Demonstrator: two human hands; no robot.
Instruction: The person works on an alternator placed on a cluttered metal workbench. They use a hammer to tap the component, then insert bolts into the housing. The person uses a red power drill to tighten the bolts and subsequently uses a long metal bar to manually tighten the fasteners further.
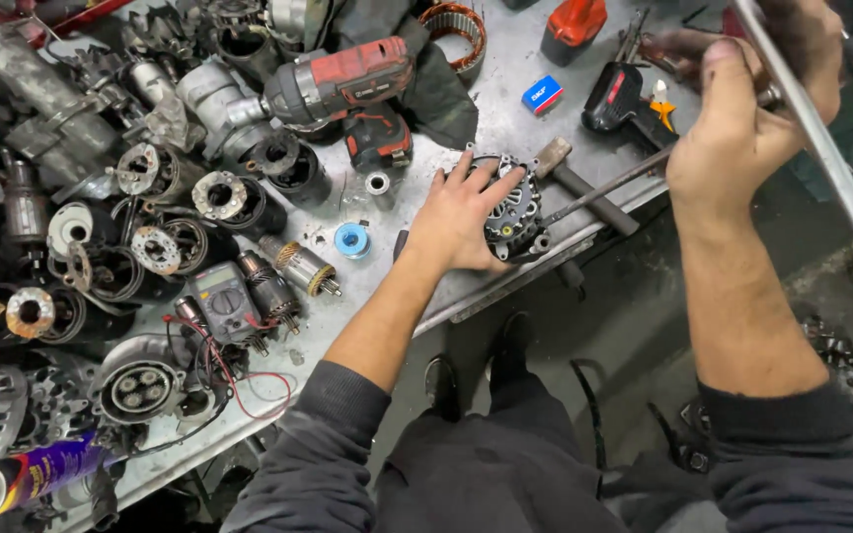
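Both my hands are busy: the left hand (463,212) presses flat, fingers spread, on the alternator (513,209) at the bench (505,118) edge, frame centre. My right hand (742,128) clamps a long rod (609,185) reaching it.

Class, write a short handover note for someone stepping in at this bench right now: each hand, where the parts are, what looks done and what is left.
Left hand: flat on the alternator, pinning it at the bench edge.
Right hand: gripping a long rod whose tip meets the alternator; a hammer lies beside it.
Nearby: impact driver, multimeter, blue roll.
Done: alternator seated and braced.
Left: its case looks unopened, so the prying seems unfinished.
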